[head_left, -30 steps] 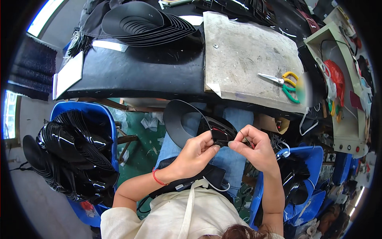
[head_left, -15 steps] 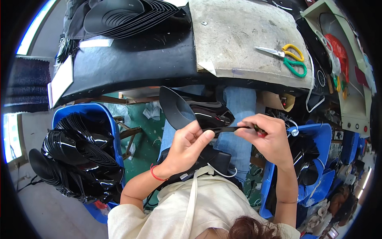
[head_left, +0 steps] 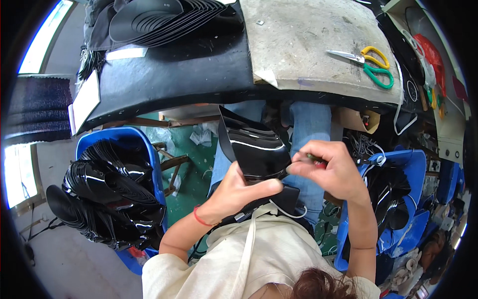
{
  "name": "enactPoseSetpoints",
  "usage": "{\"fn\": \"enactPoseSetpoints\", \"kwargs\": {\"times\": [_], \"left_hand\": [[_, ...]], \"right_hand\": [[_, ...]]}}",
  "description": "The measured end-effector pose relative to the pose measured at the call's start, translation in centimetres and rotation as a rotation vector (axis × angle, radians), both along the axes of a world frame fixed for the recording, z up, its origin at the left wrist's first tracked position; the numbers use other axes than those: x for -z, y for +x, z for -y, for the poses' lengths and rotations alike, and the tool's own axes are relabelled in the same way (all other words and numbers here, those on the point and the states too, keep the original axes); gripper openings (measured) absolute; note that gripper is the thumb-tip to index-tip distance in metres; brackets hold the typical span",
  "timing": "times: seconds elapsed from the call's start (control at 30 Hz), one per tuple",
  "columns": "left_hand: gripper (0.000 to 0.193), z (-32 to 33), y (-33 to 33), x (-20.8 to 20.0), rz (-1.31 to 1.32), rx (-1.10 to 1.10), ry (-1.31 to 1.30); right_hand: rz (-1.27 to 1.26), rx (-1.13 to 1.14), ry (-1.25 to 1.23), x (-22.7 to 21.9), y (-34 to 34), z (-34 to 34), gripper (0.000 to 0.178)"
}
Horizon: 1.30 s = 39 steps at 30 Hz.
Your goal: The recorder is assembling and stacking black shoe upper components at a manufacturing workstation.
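Observation:
Over my lap, my left hand (head_left: pixel 240 192) grips a glossy black curved piece (head_left: pixel 261 152) by its near left edge, thumb stretched along the near side. The piece looks like shiny sheet material with a matt inner face. At its right-hand corner is my right hand (head_left: pixel 326 169), with thumb and forefinger pinched close to the edge. A slim, dark small tool with a reddish part (head_left: pixel 315 159) lies inside the right hand; my fingers hide most of it, so its kind is unclear. Whether the right fingertips also hold the edge cannot be seen.
Similar black pieces fill a blue chair-like holder (head_left: pixel 158 172) on the left and a blue bin (head_left: pixel 418 172) on the right. Ahead, the black-covered bench (head_left: pixel 184 74) bears stacked black pieces (head_left: pixel 164 22), a worn grey board (head_left: pixel 308 40) and yellow-and-green scissors (head_left: pixel 371 65).
The black piece has tilted, its glossy face now showing more fully. My left hand has dropped slightly, its thumb lifting off into a stretched pose. My right hand stays at the piece's right end.

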State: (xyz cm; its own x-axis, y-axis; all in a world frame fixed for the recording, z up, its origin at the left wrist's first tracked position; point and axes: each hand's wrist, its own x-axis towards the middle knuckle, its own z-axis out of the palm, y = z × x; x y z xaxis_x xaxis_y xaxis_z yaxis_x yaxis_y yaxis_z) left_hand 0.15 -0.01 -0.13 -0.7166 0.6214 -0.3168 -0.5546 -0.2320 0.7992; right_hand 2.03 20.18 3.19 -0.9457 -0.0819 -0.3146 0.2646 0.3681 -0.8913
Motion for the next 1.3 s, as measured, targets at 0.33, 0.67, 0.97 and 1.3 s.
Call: {"fn": "enactPoseSetpoints", "kwargs": {"times": [0.33, 0.67, 0.97, 1.3], "left_hand": [[0.021, 0.5, -2.0, -0.7, 0.175, -0.201, 0.017], [0.02, -0.2, -1.8, -0.9, 0.255, -0.192, -0.028], [0.017, -0.5, -1.1, -0.9, 0.154, -0.219, -0.023], [0.018, 2.8, -5.3, -7.9, -0.868, -0.732, -0.542]], "right_hand": [[-0.678, 0.543, 0.644, 2.9, 0.1, -1.8, 0.019], [0.066, 0.541, -0.721, 3.9, 5.2, 6.6, 0.018], [-0.067, 0.634, -0.738, 3.8, 3.7, 7.6, 0.017], [-0.36, 0.753, -0.122, 6.0, 4.6, -1.6, 0.01]]}}
